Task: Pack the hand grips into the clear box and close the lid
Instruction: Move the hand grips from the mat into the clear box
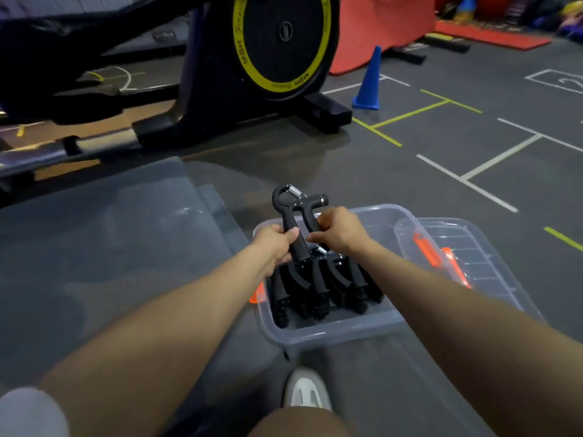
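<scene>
A clear plastic box (331, 329) sits on the grey floor in front of me. Several black hand grips (318, 288) lie packed side by side in its near half. Above them I hold one more black hand grip (291, 206) upright, spring end up. My left hand (276, 244) is closed around its left handle. My right hand (339, 230) grips the other handle from the right. The clear lid (473, 247), with orange latches, leans against the box's right side.
A large clear bin (110, 247) stands at my left. Beyond it is a black exercise machine with a yellow-ringed flywheel (284, 42). A blue cone (367, 80) and red mats (378, 29) are farther back. My shoe (306, 389) is just before the box.
</scene>
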Demonstrator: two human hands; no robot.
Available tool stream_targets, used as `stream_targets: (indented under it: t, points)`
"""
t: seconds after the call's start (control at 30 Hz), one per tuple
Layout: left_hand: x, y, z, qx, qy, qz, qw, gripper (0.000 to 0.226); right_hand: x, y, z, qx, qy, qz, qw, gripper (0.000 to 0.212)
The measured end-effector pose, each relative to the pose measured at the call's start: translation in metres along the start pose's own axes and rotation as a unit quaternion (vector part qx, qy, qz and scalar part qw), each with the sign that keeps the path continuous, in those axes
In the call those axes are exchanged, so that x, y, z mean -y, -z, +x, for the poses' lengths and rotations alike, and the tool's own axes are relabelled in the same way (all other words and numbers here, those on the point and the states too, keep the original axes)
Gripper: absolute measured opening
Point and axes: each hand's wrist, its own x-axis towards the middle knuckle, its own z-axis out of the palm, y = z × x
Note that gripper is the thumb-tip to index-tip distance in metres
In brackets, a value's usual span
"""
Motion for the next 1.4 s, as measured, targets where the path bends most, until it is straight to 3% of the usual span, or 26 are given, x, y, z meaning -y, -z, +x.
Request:
stream_targets:
  t: [0.1,0.13,0.17,0.23,0.27,0.33,0.63,0.83,1.0,1.1,1.4]
  points:
    - [0.02,-0.003,0.013,-0.002,0.006,0.059,0.998,0.015,-0.012,-0.014,0.001,0.001,-0.016,-0.035,0.999,0.026]
    - [0.028,0.0,0.018,-0.007,-0.011,0.123,0.992,0.015,-0.015,-0.02,0.003,-0.002,-0.028,-0.04,0.999,0.022]
    - [0.035,0.006,0.023,-0.016,-0.038,0.228,0.973,0.013,-0.019,-0.027,0.005,-0.004,-0.045,-0.044,0.998,0.018]
    - [0.047,0.021,0.029,-0.037,-0.092,0.433,0.896,0.023,-0.026,-0.044,0.01,0.001,-0.069,-0.061,0.996,0.018]
    - [0.051,0.029,0.029,-0.042,-0.112,0.493,0.862,0.033,-0.03,-0.053,0.014,0.008,-0.077,-0.071,0.994,0.023]
    - [0.06,0.043,0.028,-0.046,-0.126,0.543,0.829,0.044,-0.034,-0.068,0.018,0.018,-0.093,-0.08,0.992,0.028]
    - [0.073,0.063,0.037,-0.025,-0.125,0.538,0.833,0.066,-0.03,-0.113,0.037,0.028,-0.129,-0.114,0.985,0.032]
    - [0.075,0.07,0.042,-0.008,-0.132,0.534,0.835,0.067,-0.03,-0.125,0.035,0.02,-0.105,-0.119,0.987,0.034]
    - [0.074,0.072,0.042,0.005,-0.132,0.55,0.825,0.068,-0.031,-0.112,0.037,0.109,-0.067,-0.122,0.984,0.037]
    - [0.068,0.081,0.037,0.005,-0.125,0.545,0.829,0.063,-0.012,-0.098,0.033,0.08,-0.033,-0.111,0.99,0.031]
    - [0.02,0.201,-0.019,-0.189,-0.131,0.469,0.853,0.042,0.146,-0.107,0.019,0.055,0.141,-0.084,0.985,0.051]
